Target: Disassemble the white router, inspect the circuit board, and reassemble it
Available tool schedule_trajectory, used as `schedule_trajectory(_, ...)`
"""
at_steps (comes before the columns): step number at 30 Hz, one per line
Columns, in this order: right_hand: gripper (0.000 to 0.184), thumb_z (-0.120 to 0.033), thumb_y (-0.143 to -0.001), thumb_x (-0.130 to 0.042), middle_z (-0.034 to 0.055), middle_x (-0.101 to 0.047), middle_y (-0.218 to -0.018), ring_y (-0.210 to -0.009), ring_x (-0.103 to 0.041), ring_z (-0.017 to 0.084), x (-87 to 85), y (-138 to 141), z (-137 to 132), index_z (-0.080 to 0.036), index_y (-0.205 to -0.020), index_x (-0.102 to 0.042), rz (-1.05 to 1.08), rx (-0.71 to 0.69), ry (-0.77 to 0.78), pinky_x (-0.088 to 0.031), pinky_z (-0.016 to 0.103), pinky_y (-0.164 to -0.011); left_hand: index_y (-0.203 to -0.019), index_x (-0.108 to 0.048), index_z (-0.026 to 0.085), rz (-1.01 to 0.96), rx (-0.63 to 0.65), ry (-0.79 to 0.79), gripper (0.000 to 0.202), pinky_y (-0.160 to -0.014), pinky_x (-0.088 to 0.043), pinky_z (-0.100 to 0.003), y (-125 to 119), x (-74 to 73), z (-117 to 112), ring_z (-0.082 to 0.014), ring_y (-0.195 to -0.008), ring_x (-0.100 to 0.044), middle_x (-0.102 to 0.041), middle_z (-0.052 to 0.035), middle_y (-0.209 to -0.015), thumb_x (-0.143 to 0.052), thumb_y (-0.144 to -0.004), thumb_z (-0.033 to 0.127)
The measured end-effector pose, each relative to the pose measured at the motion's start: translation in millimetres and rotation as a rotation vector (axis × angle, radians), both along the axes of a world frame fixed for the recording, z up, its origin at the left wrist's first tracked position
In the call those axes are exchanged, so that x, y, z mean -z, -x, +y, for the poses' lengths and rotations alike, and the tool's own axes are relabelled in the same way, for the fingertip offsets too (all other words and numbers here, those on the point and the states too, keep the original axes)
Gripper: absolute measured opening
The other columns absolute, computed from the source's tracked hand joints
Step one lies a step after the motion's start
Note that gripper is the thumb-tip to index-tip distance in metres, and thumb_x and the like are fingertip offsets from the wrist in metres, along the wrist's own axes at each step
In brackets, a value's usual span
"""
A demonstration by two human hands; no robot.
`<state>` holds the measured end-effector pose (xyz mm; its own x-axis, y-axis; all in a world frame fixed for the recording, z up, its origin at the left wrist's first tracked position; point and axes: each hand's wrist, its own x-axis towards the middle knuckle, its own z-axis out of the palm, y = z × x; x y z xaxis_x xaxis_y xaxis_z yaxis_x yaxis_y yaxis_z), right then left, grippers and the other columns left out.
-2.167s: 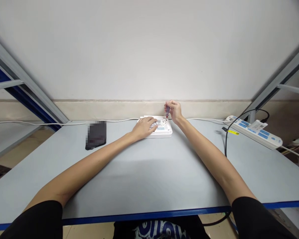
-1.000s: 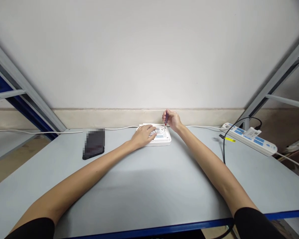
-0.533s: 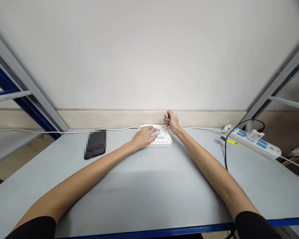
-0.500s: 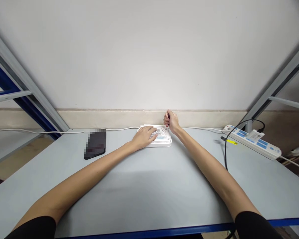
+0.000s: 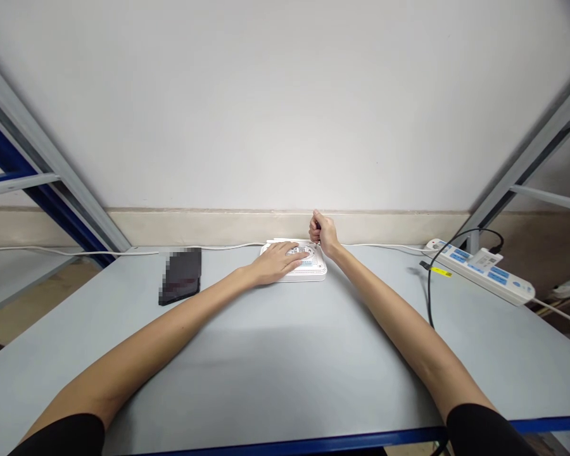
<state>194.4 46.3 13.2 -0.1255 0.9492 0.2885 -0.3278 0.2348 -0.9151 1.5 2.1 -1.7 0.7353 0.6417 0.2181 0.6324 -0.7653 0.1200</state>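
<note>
A flat white vented device (image 5: pixel 313 271) lies upside down near the back edge of the grey table (image 5: pixel 275 354). My left hand (image 5: pixel 278 259) rests flat on its left half, fingers stretched over the label. My right hand (image 5: pixel 320 231) hovers at the device's far right corner, closed in a fist round a small dark screwdriver (image 5: pixel 316 225) held upright, its tip down at the device.
A dark phone (image 5: pixel 180 284) lies on the table to the left. A white and blue power strip (image 5: pixel 479 269) sits at the right with a black cable (image 5: pixel 430 278) running off the front edge. A white cable (image 5: pixel 76 251) runs along the back wall. Metal rack posts stand at both sides.
My right hand has shifted slightly left and curled from a finger pinch into a fist round the screwdriver. My left hand's fingers have slid further right across the device.
</note>
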Motion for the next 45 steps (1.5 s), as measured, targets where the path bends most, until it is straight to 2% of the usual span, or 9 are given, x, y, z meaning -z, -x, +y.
schedule_trajectory(5, 0.04, -0.056, -0.076, -0.056, -0.0102, -0.017, -0.046, -0.039, -0.012, 0.006, -1.1, -2, -6, -0.022, -0.064, -0.039, 0.016, -0.031, -0.045, -0.012, 0.02, -0.039, -0.135, -0.05, 0.038, -0.013, -0.007, -0.026, 0.043, -0.111, -0.03, -0.048, -1, 2.1, 1, -0.0247, -0.133, -0.039, -0.046, -0.0031, -0.142, -0.026, -0.1, 0.045)
schedule_trajectory(9, 0.031, -0.048, -0.075, -0.056, -0.0109, -0.017, -0.047, -0.04, -0.011, 0.007, -1.7, -4, -8, -0.024, -0.071, -0.036, 0.032, -0.033, -0.059, -0.013, 0.02, -0.039, -0.133, -0.052, 0.036, -0.027, 0.0, -0.041, 0.041, -0.11, -0.031, -0.047, -1, 3.0, 1, -0.024, -0.131, -0.041, -0.048, -0.003, -0.14, -0.028, -0.1, 0.043)
schedule_trajectory(19, 0.033, -0.046, -0.074, -0.059, -0.0106, -0.029, -0.046, -0.037, -0.022, 0.009, 1.5, -7, -3, -0.025, -0.075, -0.033, 0.081, 0.013, -0.056, -0.02, 0.02, -0.037, -0.131, -0.052, 0.034, -0.018, 0.007, -0.045, 0.041, -0.109, -0.032, -0.047, -3, 1.9, 1, -0.0248, -0.131, -0.041, -0.048, -0.0046, -0.139, -0.026, -0.1, 0.042)
schedule_trajectory(29, 0.034, -0.043, -0.073, -0.063, -0.0075, -0.045, -0.05, -0.039, -0.039, 0.009, 3.1, -10, 4, -0.024, -0.072, -0.035, 0.102, 0.062, -0.092, -0.037, 0.022, -0.041, -0.132, -0.052, 0.033, -0.011, -0.001, -0.057, 0.041, -0.109, -0.031, -0.046, -2, 3.7, 1, -0.0246, -0.131, -0.04, -0.047, -0.0044, -0.14, -0.027, -0.1, 0.041)
schedule_trajectory(36, 0.038, -0.045, -0.072, -0.068, -0.0065, -0.051, -0.052, -0.042, -0.047, 0.009, 2.6, -10, 6, -0.023, -0.069, -0.037, 0.07, 0.096, -0.083, -0.04, 0.021, -0.042, -0.134, -0.05, 0.032, 0.018, -0.001, -0.071, 0.043, -0.109, -0.032, -0.047, -3, 4.5, 2, -0.0254, -0.132, -0.04, -0.046, -0.0057, -0.141, -0.025, -0.1, 0.042)
schedule_trajectory(45, 0.035, -0.044, -0.077, -0.065, -0.0038, -0.054, -0.055, -0.044, -0.052, 0.009, 1.5, -13, 10, -0.02, -0.065, -0.043, 0.018, 0.111, -0.072, -0.043, 0.021, -0.045, -0.136, -0.049, 0.03, 0.023, -0.006, -0.076, 0.044, -0.109, -0.032, -0.047, -5, 3.8, 1, -0.0258, -0.131, -0.041, -0.046, -0.0069, -0.141, -0.026, -0.1, 0.04)
